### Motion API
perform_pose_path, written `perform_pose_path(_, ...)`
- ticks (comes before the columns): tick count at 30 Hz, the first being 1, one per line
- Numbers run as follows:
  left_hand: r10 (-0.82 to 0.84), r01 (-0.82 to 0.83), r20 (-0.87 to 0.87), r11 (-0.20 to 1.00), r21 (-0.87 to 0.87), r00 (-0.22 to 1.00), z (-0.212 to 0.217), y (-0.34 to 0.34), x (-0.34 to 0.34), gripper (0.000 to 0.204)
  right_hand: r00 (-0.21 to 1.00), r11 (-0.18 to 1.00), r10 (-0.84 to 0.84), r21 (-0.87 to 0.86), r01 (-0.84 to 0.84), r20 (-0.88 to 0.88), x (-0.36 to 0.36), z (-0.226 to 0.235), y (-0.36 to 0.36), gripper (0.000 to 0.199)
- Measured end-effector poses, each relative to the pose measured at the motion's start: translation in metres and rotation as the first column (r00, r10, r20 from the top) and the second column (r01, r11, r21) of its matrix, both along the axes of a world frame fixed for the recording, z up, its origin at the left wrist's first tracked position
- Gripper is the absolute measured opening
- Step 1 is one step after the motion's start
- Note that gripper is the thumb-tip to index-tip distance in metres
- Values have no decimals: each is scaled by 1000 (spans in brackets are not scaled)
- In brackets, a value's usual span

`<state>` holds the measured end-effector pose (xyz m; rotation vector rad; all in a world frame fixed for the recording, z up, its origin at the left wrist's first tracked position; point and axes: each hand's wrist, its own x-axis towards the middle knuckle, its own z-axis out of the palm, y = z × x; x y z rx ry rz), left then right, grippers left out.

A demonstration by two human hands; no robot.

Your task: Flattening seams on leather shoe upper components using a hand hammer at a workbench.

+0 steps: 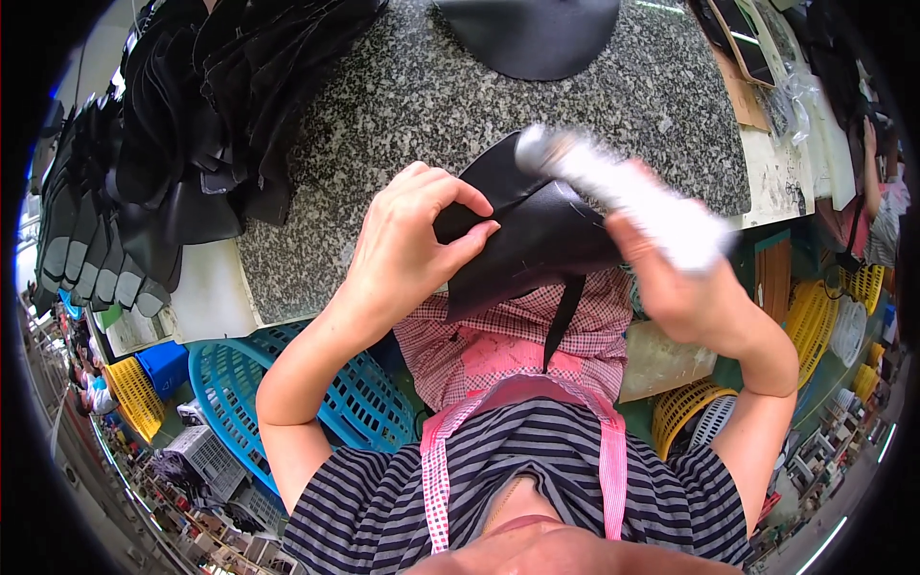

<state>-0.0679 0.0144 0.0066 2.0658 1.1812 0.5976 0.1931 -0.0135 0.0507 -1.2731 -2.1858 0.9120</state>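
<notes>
A black leather piece [537,235] lies at the near edge of the granite slab, partly folded over, its front part hanging over the edge toward my lap. My left hand [412,230] pinches it at its left side between thumb and forefinger. In my right hand [676,278] is a hammer [632,196], smeared by motion, with a pale handle and a rounded metallic head. The head is above the far side of the leather piece; whether it touches cannot be told. A narrow black strip [565,326] hangs down below the leather.
The speckled granite slab [402,125] covers the worktable. Many black leather pieces [192,115] are heaped at the left, and another black piece [537,38] lies at the far edge. Blue baskets [240,412] stand below left, a yellow basket [685,412] below right. Cardboard [743,96] lies far right.
</notes>
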Motion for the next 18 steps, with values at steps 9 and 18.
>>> perform_pose_path(9, -4, 3, -17, 999, -32, 1000, 1, -2, 1, 17, 993, 967, 46, -253, -17, 106, -5, -1, -6, 17)
perform_pose_path(18, -69, 74, -32, 981, 181, 997, -3, -10, -12, 18, 1000, 977, 20, -214, -18, 9, -3, -24, -13, 12)
